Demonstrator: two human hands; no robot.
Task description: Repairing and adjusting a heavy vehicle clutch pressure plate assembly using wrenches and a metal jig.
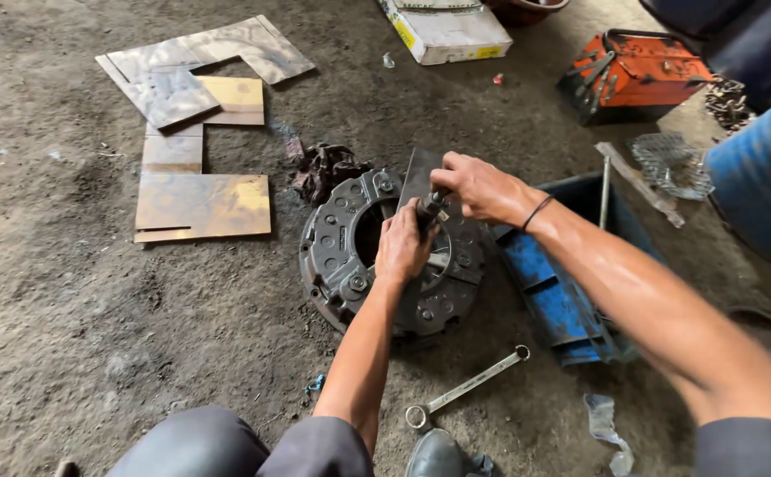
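A round dark grey clutch cover [341, 256] with bolts around its rim lies flat on the dirt floor. My left hand [403, 247] rests over its centre, fingers closed around the lower part of a dark metal tool [430, 208]. My right hand [478, 187] grips the top of the same tool from the right, a black band on the wrist. A flat grey metal plate [419, 177] stands against the far side of the cover, partly hidden by my hands.
A ring spanner [467, 387] lies on the floor near my knees. A blue metal box [555, 305] sits right of the cover, an orange toolbox [633, 75] at the back right, a dark rag [325, 168], metal sheets [200, 205] at left, a white carton [450, 31] behind.
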